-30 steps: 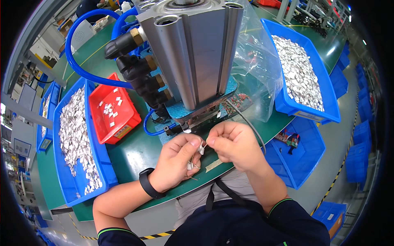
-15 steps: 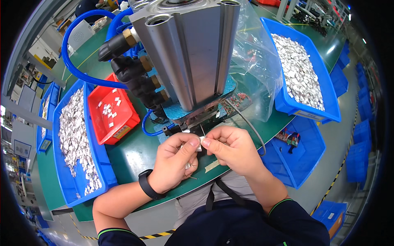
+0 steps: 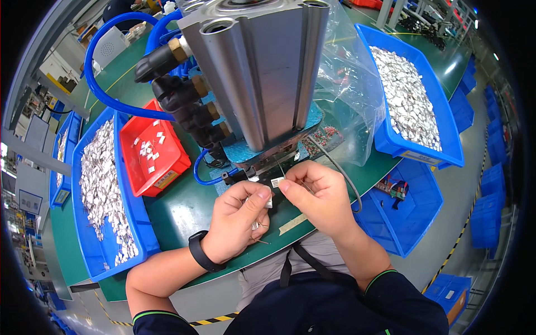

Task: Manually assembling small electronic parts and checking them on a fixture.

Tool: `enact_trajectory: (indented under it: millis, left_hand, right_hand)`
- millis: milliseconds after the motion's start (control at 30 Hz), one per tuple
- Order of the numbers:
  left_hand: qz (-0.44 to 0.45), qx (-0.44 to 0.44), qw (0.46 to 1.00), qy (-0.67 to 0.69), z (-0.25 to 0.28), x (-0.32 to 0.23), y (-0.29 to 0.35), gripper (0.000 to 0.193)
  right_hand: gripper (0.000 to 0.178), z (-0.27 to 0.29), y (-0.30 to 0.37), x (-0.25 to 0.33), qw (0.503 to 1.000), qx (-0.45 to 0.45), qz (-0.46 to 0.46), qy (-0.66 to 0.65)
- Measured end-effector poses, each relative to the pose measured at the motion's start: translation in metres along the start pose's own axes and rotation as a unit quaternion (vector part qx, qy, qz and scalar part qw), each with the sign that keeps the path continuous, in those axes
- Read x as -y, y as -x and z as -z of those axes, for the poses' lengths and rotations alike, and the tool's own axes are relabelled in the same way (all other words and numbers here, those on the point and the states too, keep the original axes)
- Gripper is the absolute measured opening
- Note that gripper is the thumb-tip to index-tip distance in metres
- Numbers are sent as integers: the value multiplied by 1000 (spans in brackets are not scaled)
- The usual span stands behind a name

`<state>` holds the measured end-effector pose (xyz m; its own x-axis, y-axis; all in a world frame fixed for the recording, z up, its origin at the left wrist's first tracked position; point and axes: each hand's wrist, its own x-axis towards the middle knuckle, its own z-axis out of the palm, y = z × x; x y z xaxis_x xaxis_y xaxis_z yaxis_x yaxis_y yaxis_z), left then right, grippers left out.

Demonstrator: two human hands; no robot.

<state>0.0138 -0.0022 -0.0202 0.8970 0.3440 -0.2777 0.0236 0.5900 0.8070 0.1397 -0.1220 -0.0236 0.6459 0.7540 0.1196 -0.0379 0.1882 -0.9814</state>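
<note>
My right hand [image 3: 319, 196] pinches a small white rectangular part with thin wire leads [image 3: 277, 182] between thumb and forefinger, just in front of the press's lower end. To its left, my left hand [image 3: 235, 219] is closed around several similar white parts [image 3: 256, 225], whose thin leads stick out below the fingers. A gap separates the two hands. Over them stands a pneumatic press with a grey metal cylinder [image 3: 279, 78] and a blue plate [image 3: 254, 152] beneath. Its working tip is partly hidden behind my hands.
Left of the press are a red bin [image 3: 177, 163] with some white parts and a fuller blue bin [image 3: 146, 237]. At right sit another full blue bin [image 3: 451, 148], a clear plastic bag [image 3: 352, 84] and a lower blue bin [image 3: 421, 223]. A blue hose [image 3: 89, 72] loops beside the press.
My right hand has drawn slightly right and up, away from my left hand, bringing the pinched white part into clearer view. The left hand stays nearly where it was, still closed on its parts.
</note>
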Motion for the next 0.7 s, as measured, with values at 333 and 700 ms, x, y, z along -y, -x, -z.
enact_trajectory:
  millis: [333,700]
  left_hand:
    - [6,-3,1000,1,0,0,0,16]
    - [8,-3,1000,0,-1,-2,1,15]
  right_hand:
    - [13,-3,-9,3,998,-15,-52,13]
    - [15,-1,-9,7,997,-10,-79,4]
